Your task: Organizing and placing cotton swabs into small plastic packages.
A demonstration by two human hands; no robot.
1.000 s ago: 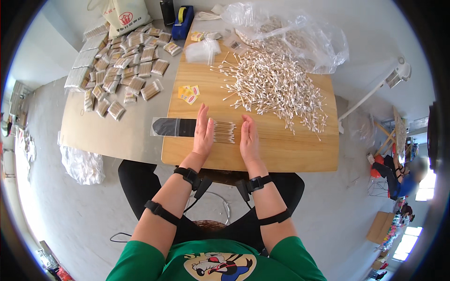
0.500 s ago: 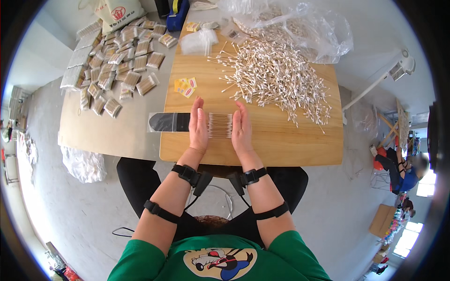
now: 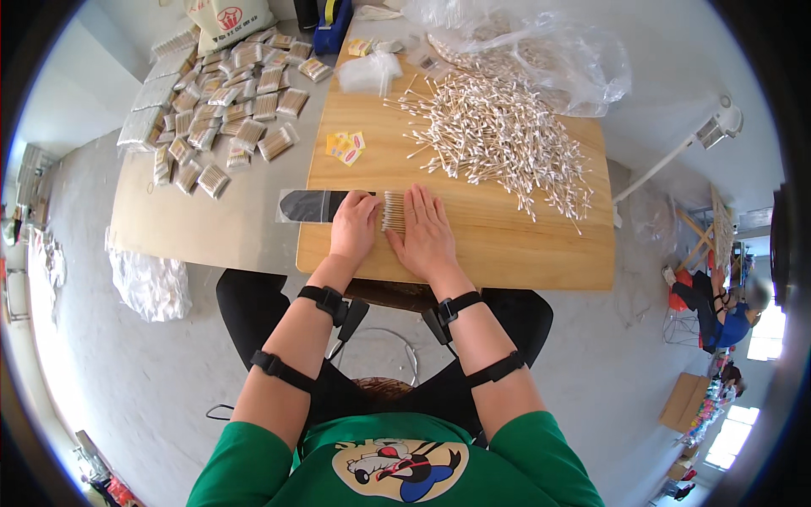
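A row of cotton swabs [image 3: 393, 211] lies side by side on the wooden board. My right hand [image 3: 427, 230] rests flat on its right part, palm down, with fingers straight and close together. Just left of the row, my left hand [image 3: 355, 224] has its fingers curled over the right end of a flat black strip [image 3: 308, 206], seemingly pinching it near the swabs. The strip has a rounded left end inside a clear plastic sleeve [image 3: 285, 215]. Its right part is partly hidden under my left hand.
A large heap of loose swabs [image 3: 507, 135] lies beyond my right hand, beside a clear plastic bag [image 3: 583, 72]. Yellow cards [image 3: 345, 147] and clear sleeves [image 3: 370, 74] lie on the board. Many packed swab bundles [image 3: 249, 133] cover the metal table [image 3: 203, 228] at left.
My hands were upright, palms facing, at both ends of the swab row. Now my right hand has turned flat over the swabs, and my left fingers have curled onto the black strip's end.
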